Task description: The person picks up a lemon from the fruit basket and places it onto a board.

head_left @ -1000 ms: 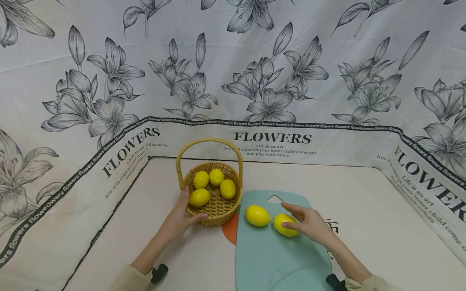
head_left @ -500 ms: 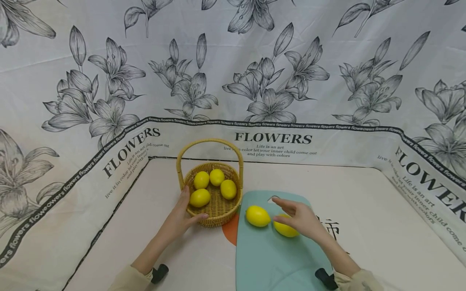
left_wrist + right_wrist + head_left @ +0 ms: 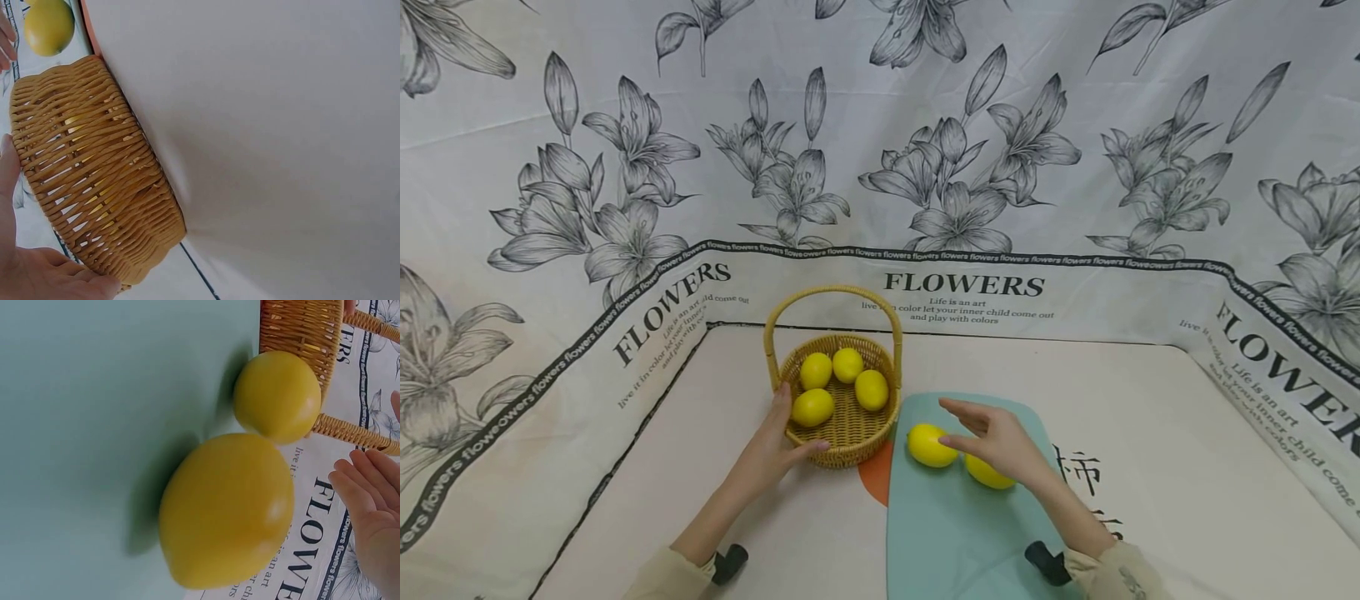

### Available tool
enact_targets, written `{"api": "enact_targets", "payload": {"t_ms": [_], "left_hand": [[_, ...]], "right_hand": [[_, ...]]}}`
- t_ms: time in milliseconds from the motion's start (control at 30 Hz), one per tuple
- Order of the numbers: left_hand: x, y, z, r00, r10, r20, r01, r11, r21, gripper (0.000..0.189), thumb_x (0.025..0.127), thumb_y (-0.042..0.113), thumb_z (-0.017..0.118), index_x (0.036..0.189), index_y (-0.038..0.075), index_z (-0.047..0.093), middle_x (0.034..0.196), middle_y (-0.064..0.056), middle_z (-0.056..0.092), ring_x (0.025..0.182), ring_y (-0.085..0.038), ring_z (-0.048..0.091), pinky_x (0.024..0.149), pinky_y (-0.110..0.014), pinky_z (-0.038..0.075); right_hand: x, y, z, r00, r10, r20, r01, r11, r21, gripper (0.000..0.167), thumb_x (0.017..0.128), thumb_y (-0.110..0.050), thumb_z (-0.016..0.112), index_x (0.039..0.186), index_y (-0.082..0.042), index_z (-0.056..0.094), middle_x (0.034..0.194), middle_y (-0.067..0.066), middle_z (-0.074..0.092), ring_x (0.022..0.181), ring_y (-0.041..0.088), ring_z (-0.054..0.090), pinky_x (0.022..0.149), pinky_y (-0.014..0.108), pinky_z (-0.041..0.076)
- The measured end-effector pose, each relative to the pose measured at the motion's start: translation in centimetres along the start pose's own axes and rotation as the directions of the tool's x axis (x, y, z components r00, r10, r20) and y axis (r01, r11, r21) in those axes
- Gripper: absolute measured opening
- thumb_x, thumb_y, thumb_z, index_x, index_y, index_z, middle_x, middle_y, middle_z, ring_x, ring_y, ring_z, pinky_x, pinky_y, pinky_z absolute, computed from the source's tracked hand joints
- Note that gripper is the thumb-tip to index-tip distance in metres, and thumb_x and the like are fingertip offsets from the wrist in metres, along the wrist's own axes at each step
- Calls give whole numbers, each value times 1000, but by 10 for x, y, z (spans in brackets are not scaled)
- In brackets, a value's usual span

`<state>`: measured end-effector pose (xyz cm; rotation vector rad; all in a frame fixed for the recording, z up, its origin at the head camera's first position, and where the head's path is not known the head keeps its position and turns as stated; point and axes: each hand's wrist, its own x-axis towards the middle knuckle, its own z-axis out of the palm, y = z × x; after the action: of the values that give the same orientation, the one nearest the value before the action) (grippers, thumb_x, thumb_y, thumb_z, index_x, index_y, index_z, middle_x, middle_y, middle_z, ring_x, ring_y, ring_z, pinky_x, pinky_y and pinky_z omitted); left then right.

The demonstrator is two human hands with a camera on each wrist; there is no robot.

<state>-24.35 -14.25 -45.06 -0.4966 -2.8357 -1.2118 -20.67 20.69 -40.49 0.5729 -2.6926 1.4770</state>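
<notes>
My left hand (image 3: pixel 772 433) holds the side of a woven wicker basket (image 3: pixel 850 452), thumb at the front and fingers at its left. Inside the basket lie several lemons (image 3: pixel 872 390). In the left wrist view the basket's wall (image 3: pixel 94 169) fills the space beside the thumb and fingers. Two more lemons are on a light blue cutting board: a left lemon (image 3: pixel 929 447) and a right lemon (image 3: pixel 988 475). My right hand (image 3: pixel 1003 442) is above them with nothing in it, partly covering both. The right wrist view shows the nearer lemon (image 3: pixel 228 509) apart from its fingers.
The cutting board (image 3: pixel 955 533) lies right of the basket over an orange print (image 3: pixel 874 475) on the white table (image 3: pixel 1135 400). The basket's tall handle (image 3: pixel 831 290) arches upward. A flower-printed cloth (image 3: pixel 955 167) stands behind and at both sides.
My right hand has left the right lemon, rising and shifting left until it overlaps the left lemon in view. My left hand and the basket stay in place.
</notes>
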Motion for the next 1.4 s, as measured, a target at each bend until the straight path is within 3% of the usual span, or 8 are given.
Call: {"api": "enact_targets", "payload": {"t_ms": [467, 967, 1400], "left_hand": [[1, -1, 1, 1000, 3, -6, -3, 1000, -7, 114, 81, 54, 69, 153, 3, -3, 160, -15, -4, 146, -29, 1, 115, -50, 13], [1, 0, 1, 1000, -12, -2, 12, 1000, -15, 114, 82, 53, 70, 154, 5, -4, 160, -14, -5, 146, -29, 1, 115, -50, 13], [1, -2, 2, 1000, -1, -15, 0, 1000, -20, 110, 84, 46, 72, 154, 3, -2, 160, -15, -4, 146, -30, 1, 114, -51, 14]], "right_hand": [[21, -17, 21, 999, -31, 35, 27, 994, 107, 54, 89, -21, 72, 137, -4, 54, 137, 13, 54, 129, 30, 47, 105, 38, 39], [50, -29, 48, 997, -67, 44, 62, 993, 99, 56, 87, -27, 74, 133, -3, 57, 136, 10, 56, 128, 28, 49, 102, 34, 42], [68, -41, 66, 994, -100, 53, 94, 991, 97, 51, 88, -21, 73, 131, 0, 58, 131, 13, 59, 123, 32, 53, 100, 44, 44]]}}
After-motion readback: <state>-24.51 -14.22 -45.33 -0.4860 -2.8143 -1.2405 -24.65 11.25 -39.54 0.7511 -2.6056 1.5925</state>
